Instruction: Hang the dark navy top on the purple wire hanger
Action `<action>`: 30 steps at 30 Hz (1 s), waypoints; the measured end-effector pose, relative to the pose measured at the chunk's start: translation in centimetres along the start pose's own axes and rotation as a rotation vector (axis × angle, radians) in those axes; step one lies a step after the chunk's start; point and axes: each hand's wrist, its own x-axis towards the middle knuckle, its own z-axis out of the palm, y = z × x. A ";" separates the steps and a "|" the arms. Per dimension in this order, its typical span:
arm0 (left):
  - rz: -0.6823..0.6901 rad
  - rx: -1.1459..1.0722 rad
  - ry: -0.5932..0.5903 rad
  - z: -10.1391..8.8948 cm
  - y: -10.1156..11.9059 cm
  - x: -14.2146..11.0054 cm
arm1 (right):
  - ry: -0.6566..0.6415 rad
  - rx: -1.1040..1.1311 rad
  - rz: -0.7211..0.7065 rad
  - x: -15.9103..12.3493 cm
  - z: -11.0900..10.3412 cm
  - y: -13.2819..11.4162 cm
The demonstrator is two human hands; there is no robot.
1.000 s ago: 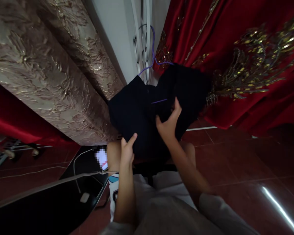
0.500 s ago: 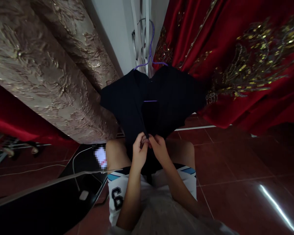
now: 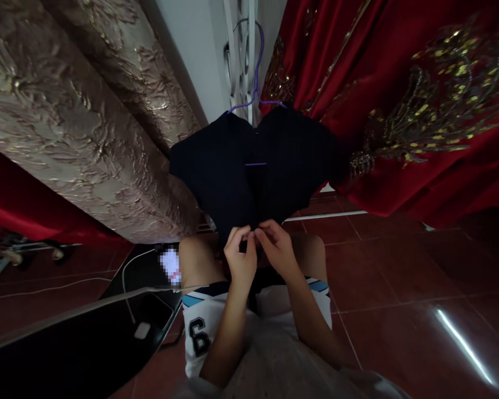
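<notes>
A dark navy garment (image 3: 216, 166) with an open neck hangs in front of me on a purple wire hanger (image 3: 256, 83). The hanger's lower bar shows across the neck opening. Low on the garment's front, above my lap, my left hand (image 3: 241, 249) pinches the cloth where the two front edges meet. Right beside it, my right hand (image 3: 278, 248) is closed on the same spot, thumb and fingertips together. The two hands' fingertips nearly touch. Whether a small fastener sits between them is too dark to make out.
A beige embossed gown (image 3: 108, 144) hangs at left, a red sequinned gown (image 3: 382, 183) at right. White metal rack bars (image 3: 241, 55) stand behind the hanger. On the left, a black surface (image 3: 87, 332) holds a lit, blurred screen (image 3: 170, 265), a white charger (image 3: 142, 331) and cables.
My hands have shifted slightly, the right one a little to the right and up. The garment's front edges have come closer together, narrowing the gap below the neck.
</notes>
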 end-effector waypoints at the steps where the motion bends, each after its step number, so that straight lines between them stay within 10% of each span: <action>1: 0.018 0.014 0.003 -0.1 0.0 0.0 | 0.028 -0.029 -0.017 0.0 0.1 -0.1; 10: -0.038 -0.002 0.014 -0.3 -0.4 0.1 | -0.099 0.239 0.287 2.1 0.1 -2.7; 20: 0.048 -0.013 -0.153 2.4 -2.0 3.2 | 0.034 0.281 -0.159 12.2 0.8 -14.4; 24: 0.155 -0.035 -0.329 1.6 0.9 7.5 | 0.032 0.228 -0.220 11.1 1.2 -13.6; 30: 0.478 -0.019 -0.196 1.4 8.2 15.4 | 0.056 0.124 -0.261 10.8 0.5 -13.5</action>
